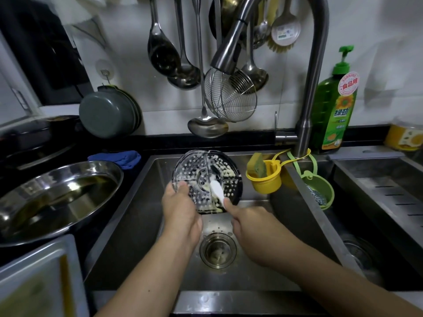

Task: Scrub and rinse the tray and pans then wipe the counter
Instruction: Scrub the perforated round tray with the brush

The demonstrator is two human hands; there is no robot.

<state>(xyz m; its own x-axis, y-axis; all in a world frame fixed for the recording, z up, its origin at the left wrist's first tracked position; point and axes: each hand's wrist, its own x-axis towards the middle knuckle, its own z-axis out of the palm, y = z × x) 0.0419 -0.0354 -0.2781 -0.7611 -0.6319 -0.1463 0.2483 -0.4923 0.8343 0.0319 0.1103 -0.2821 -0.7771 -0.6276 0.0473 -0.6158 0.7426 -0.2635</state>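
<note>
A round black perforated tray (194,170), streaked with soapy foam, is held tilted over the steel sink (128,225). My left hand (180,209) grips its lower left rim, thumb on the face. My right hand (249,223) holds a white-handled brush (217,191) whose head presses on the tray's middle. A round steel pan (57,197) with liquid in it sits on the counter to the left. A rectangular metal tray (34,282) lies at the bottom left corner.
The faucet (229,58) hangs above the tray, no water visibly running. The drain strainer (217,250) lies below my hands. A yellow sponge cup (265,181) and green scourer holder (320,191) hang on the divider. Green detergent bottle (334,106), blue cloth (121,157), hanging ladles behind.
</note>
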